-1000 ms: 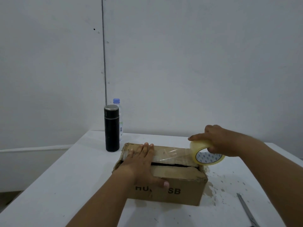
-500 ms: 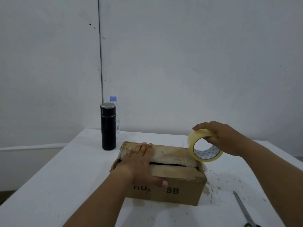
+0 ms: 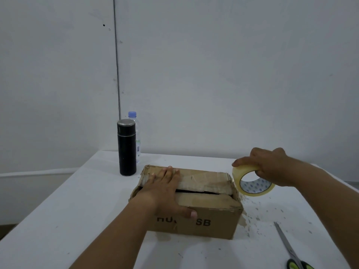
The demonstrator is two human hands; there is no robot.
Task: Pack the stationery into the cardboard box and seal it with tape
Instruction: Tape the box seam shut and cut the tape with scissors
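Bare left hand (image 3: 165, 191) and right hand (image 3: 272, 167)

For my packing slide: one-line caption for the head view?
The left hand presses the flaps of the cardboard box while the right hand holds a tape roll at its right end.

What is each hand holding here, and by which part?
The right hand grips the tape roll by its upper rim. The left hand holds nothing; it presses flat on top of the cardboard box.
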